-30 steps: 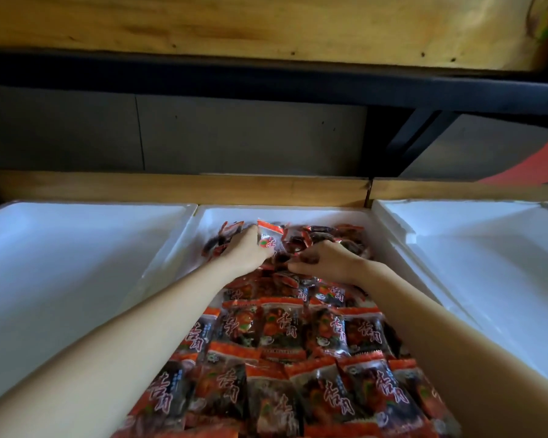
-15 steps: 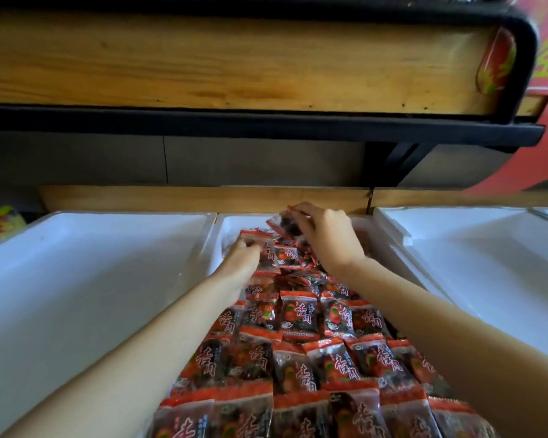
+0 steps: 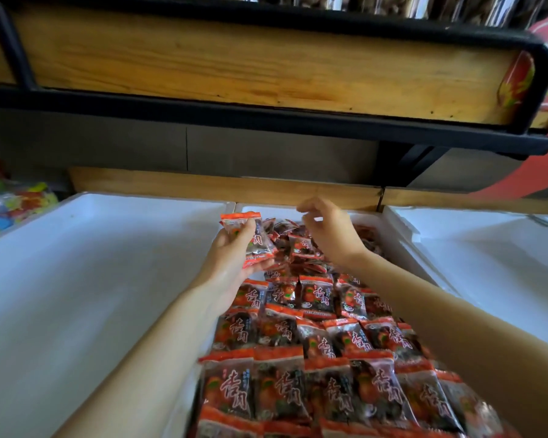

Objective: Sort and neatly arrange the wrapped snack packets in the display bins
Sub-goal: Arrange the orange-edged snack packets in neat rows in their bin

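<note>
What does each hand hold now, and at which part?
The left hand grips a few red snack packets by their lower halves, thumb on the front. The right hand seems to hold nothing.

I count three white foam display bins (image 3: 108,279), my left hand (image 3: 231,257) and right hand (image 3: 329,232), and more red-and-black wrapped snack packets (image 3: 279,390) than I can number.

body: two arms of one person in view | left hand (image 3: 230,257): bare | right hand (image 3: 331,233): bare, slim fingers (image 3: 307,206) | left forearm (image 3: 159,336): bare, wrist to frame edge | right forearm (image 3: 440,311): bare, wrist to frame edge
</note>
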A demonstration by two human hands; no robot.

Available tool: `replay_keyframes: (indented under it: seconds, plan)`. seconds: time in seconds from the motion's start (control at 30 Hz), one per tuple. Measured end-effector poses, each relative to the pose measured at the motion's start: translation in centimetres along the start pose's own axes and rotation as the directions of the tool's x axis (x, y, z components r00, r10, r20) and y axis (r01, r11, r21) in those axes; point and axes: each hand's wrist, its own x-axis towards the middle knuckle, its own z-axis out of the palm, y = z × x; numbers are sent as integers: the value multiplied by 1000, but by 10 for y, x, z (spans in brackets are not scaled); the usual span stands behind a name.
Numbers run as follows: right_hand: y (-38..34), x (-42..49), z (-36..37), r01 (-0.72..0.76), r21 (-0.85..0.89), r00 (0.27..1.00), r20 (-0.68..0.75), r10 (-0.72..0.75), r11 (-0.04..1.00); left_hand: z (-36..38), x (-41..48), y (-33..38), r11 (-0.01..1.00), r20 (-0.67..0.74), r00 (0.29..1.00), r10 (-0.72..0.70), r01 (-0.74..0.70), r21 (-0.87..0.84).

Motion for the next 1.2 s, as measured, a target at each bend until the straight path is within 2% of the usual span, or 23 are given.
replay_keyframes:
  seconds: [0.07,0.17,0.27,0.4,0.53,0.6,0.67,0.73,0.8,0.87,0.93,1.03,1.13,1.2]
  plan:
    - [36,8,2,-84,-185,979,166,115,979,-6,-1,-3,1000,22,1000,1,-1,-2]
    - [73,3,12,-185,-410,877,342,338,893,-12,0,-5,1000,67,998,0,-1,20]
    - [85,0,22,-336,-425,799,343,493,840,-14,4,-3,1000,71,997,2,-3,19]
    - [78,13,21,-347,-441,743,409,530,827,-14,8,-6,999,51,999,14,-15,30]
    - [78,19,23,-454,-384,765,293,573,804,-16,8,-8,998,25,1000,11,-12,60]
    - [73,21,23,-448,-403,802,213,558,798,-19,9,-7,998,-3,1000,17,-17,65]
    - [60,21,18,-385,-393,878,124,463,835,-22,12,-6,996,-31,999,20,-18,82]
    - [39,21,10,-324,-246,937,51,346,913,-26,14,-4,992,-63,998,20,-12,123]
    - [14,23,4,-272,-71,961,35,275,960,-30,16,-5,985,-92,995,32,-15,171]
    - [-13,23,-2,-257,161,964,109,241,953,-33,15,-3,978,-114,992,51,-26,205]
    - [-40,15,-6,-235,278,954,248,167,931,-34,13,-1,971,-130,990,55,-23,237]
    - [-68,3,-3,-180,266,913,403,60,947,-31,6,5,967,-116,993,25,6,255]
    - [-82,0,4,-156,291,916,399,29,944,-30,-1,11,975,18,999,-44,39,220]
    - [-87,2,6,-138,286,924,382,19,948,-32,-5,13,968,146,989,-24,-14,252]
